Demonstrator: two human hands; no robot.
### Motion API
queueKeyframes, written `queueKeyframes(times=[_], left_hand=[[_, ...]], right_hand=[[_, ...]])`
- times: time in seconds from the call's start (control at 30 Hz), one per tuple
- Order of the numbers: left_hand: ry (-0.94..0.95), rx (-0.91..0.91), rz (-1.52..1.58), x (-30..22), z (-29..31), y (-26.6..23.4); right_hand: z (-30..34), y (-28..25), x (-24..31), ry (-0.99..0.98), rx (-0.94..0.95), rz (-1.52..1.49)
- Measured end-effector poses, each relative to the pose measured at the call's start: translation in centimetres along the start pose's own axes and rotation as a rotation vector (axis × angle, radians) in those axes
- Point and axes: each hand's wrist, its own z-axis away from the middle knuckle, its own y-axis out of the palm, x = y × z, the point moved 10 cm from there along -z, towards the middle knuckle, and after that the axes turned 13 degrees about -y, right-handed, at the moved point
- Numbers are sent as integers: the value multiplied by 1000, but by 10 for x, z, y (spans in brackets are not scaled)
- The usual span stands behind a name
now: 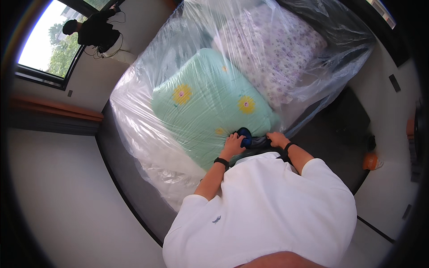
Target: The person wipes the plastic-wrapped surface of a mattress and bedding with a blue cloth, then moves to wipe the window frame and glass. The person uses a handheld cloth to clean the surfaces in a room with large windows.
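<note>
A large clear plastic bag (147, 116) lies on a dark floor strip and holds a mint-green quilt with yellow flowers (205, 107) and a white quilt with small purple flowers (272, 49). My left hand (233, 144) presses on the bag's near edge beside a small dark blue object (245, 136). My right hand (277, 138) grips the same near edge of the bag, just right of that blue object. Both wrists wear black bands. What exactly the blue object is stays unclear.
A window (49, 44) with a dark object on its sill is at the upper left. White walls flank the dark floor (129, 187). An orange-and-white item (371, 161) lies at the right. My white shirt fills the lower middle.
</note>
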Motion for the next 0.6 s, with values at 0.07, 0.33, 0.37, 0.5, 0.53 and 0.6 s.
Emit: queueKeyframes(times=[0.07, 0.33, 0.37, 0.5, 0.53, 0.6], left_hand=[[-93, 151, 29, -2, -19, 4], [-291, -155, 623, 17, -99, -147], [-337, -261, 605, 22, -100, -162], [-471, -351, 624, 32, -99, -154], [-524, -275, 681, 31, -97, -131], [-609, -90, 760, 27, -86, -77]], right_hand=[[4, -29, 0, -37, -103, -109], [-79, -207, 9, -146, -610, -334], [-100, -214, 2, -103, -606, -324], [-169, -195, -11, -29, -553, -344], [-178, -173, -18, 58, -465, -373], [-175, -150, -20, -28, -468, -360]])
